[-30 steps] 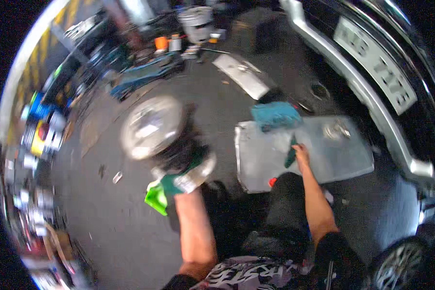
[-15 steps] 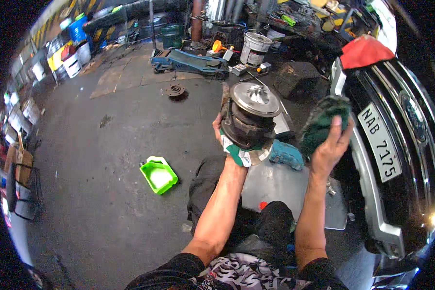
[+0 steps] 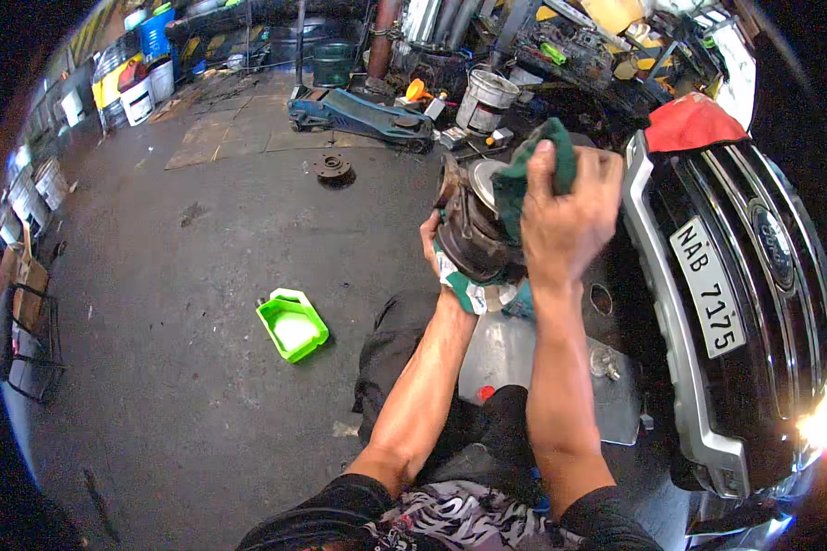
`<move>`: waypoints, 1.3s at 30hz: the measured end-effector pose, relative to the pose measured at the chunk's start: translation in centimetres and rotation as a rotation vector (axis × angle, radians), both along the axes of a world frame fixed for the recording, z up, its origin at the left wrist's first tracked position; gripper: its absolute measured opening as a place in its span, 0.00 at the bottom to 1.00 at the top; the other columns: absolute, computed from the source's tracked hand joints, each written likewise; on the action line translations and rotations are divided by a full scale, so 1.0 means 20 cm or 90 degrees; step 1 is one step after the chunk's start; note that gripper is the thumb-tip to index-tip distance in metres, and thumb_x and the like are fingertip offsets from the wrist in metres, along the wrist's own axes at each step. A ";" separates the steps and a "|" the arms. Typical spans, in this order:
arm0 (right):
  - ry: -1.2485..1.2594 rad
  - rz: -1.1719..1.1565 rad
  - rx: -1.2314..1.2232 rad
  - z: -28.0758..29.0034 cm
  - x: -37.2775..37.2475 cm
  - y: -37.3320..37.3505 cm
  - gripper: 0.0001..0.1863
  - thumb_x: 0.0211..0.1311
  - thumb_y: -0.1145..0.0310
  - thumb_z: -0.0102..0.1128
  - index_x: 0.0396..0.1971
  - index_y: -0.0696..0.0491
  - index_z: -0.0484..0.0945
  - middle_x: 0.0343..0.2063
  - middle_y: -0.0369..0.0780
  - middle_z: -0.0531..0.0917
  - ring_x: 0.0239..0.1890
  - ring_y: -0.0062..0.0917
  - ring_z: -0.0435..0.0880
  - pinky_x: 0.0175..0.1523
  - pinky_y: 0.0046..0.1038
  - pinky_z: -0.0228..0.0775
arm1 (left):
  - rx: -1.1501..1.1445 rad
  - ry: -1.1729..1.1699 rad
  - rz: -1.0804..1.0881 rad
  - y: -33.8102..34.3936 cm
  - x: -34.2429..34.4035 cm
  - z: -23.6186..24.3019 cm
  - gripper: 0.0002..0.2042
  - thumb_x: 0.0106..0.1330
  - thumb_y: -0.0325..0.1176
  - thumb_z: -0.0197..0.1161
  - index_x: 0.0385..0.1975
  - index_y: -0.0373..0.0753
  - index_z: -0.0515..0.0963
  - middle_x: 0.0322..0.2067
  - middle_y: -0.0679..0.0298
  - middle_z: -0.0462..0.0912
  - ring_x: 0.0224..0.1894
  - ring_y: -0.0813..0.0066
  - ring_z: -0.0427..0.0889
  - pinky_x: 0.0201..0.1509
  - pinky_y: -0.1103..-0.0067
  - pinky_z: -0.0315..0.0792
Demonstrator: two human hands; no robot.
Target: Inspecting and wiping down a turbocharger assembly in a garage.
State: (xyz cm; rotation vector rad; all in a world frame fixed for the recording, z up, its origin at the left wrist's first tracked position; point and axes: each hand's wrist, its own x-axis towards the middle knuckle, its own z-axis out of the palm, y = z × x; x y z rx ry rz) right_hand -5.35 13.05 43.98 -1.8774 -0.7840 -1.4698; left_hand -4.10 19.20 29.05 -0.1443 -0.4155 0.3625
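A turbocharger (image 3: pixel 473 241), rust-brown with a pale round metal plate at its top, is held up in front of me and tilted to the right. My left hand (image 3: pixel 431 235) grips it from the left and below, with a white-and-green cloth (image 3: pixel 464 288) between palm and metal. My right hand (image 3: pixel 568 216) is closed around a dark green rag (image 3: pixel 516 188), which lies over the right part of the round plate. The rag and hand hide the compressor wheel at the plate's middle.
A grey metal sheet (image 3: pixel 560 372) by my knees bears small metal parts (image 3: pixel 605 363). A lime-green bin (image 3: pixel 291 326) stands on the floor at left. Beyond are a flanged metal part (image 3: pixel 333 168), a blue floor jack (image 3: pixel 363 118) and a white bucket (image 3: pixel 485 99). A car grille (image 3: pixel 753 266) bounds the right.
My right hand has moved left and up with the rag, onto the turbocharger's plate. The turbocharger has tipped to the right in my left hand; its compressor wheel is now covered.
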 end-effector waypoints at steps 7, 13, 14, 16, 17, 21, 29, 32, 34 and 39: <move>0.035 -0.048 -0.078 -0.04 0.01 0.03 0.12 0.54 0.61 0.63 0.28 0.56 0.76 0.32 0.45 0.75 0.36 0.42 0.76 0.39 0.41 0.68 | -0.001 -0.055 -0.026 0.00 -0.01 0.04 0.30 0.64 0.54 0.46 0.60 0.40 0.68 0.57 0.56 0.74 0.56 0.60 0.74 0.63 0.64 0.68; -0.042 0.056 -0.013 0.17 -0.19 0.00 0.12 0.54 0.63 0.63 0.25 0.57 0.75 0.28 0.45 0.74 0.33 0.42 0.75 0.37 0.41 0.67 | -0.030 0.019 -0.003 0.00 -0.07 0.06 0.32 0.63 0.55 0.47 0.59 0.35 0.68 0.54 0.53 0.77 0.52 0.59 0.78 0.59 0.64 0.72; -0.076 0.045 -0.019 0.16 -0.19 0.00 0.12 0.55 0.63 0.63 0.25 0.57 0.75 0.28 0.45 0.74 0.33 0.42 0.75 0.37 0.41 0.67 | -0.015 0.012 0.010 0.00 -0.07 0.07 0.32 0.63 0.55 0.47 0.59 0.35 0.68 0.53 0.53 0.77 0.52 0.59 0.78 0.59 0.64 0.72; -0.050 -0.010 -0.074 0.09 -0.07 0.01 0.12 0.56 0.63 0.61 0.26 0.57 0.75 0.29 0.46 0.74 0.34 0.42 0.75 0.38 0.42 0.68 | -0.002 0.048 0.006 -0.02 -0.05 0.08 0.32 0.62 0.55 0.47 0.58 0.35 0.69 0.52 0.54 0.78 0.50 0.59 0.79 0.58 0.64 0.73; 0.015 -0.051 -0.124 -0.02 0.05 0.02 0.12 0.56 0.63 0.61 0.26 0.57 0.75 0.30 0.46 0.75 0.34 0.42 0.76 0.38 0.42 0.68 | -0.003 0.044 -0.003 -0.05 -0.06 0.09 0.32 0.62 0.55 0.47 0.58 0.35 0.69 0.52 0.54 0.78 0.50 0.59 0.79 0.58 0.64 0.73; -0.012 -0.023 -0.070 0.06 0.02 -0.07 0.12 0.59 0.62 0.60 0.29 0.57 0.75 0.32 0.46 0.75 0.36 0.43 0.76 0.40 0.42 0.69 | -0.013 0.037 -0.004 -0.01 -0.05 0.04 0.32 0.62 0.56 0.48 0.58 0.34 0.69 0.52 0.53 0.78 0.50 0.58 0.79 0.58 0.64 0.73; 0.370 0.018 -0.188 -0.05 -0.28 -0.33 0.19 0.55 0.56 0.69 0.31 0.60 0.80 0.28 0.48 0.82 0.31 0.42 0.82 0.38 0.36 0.73 | -0.020 0.065 0.023 0.00 -0.06 0.06 0.32 0.64 0.55 0.48 0.57 0.32 0.69 0.51 0.50 0.77 0.51 0.56 0.79 0.58 0.64 0.73; 0.227 0.037 -0.168 -0.22 -0.27 -0.25 0.18 0.53 0.59 0.71 0.35 0.58 0.80 0.30 0.45 0.82 0.32 0.39 0.82 0.37 0.36 0.72 | -0.036 0.064 0.064 0.01 -0.03 0.01 0.30 0.64 0.52 0.50 0.56 0.32 0.70 0.51 0.52 0.79 0.50 0.58 0.79 0.59 0.66 0.72; 0.173 0.003 -0.173 -0.27 -0.27 -0.21 0.16 0.53 0.62 0.70 0.35 0.58 0.80 0.28 0.43 0.80 0.31 0.38 0.80 0.35 0.37 0.72 | -0.045 0.086 0.075 0.01 -0.01 0.01 0.29 0.64 0.52 0.50 0.55 0.32 0.71 0.51 0.52 0.79 0.50 0.58 0.80 0.58 0.65 0.73; 0.149 0.026 -0.134 -0.34 -0.22 -0.19 0.12 0.53 0.69 0.68 0.36 0.58 0.79 0.28 0.43 0.79 0.31 0.39 0.79 0.35 0.36 0.71 | -0.031 0.082 0.080 0.03 0.00 -0.03 0.28 0.65 0.51 0.50 0.55 0.33 0.71 0.50 0.52 0.79 0.49 0.58 0.81 0.58 0.65 0.73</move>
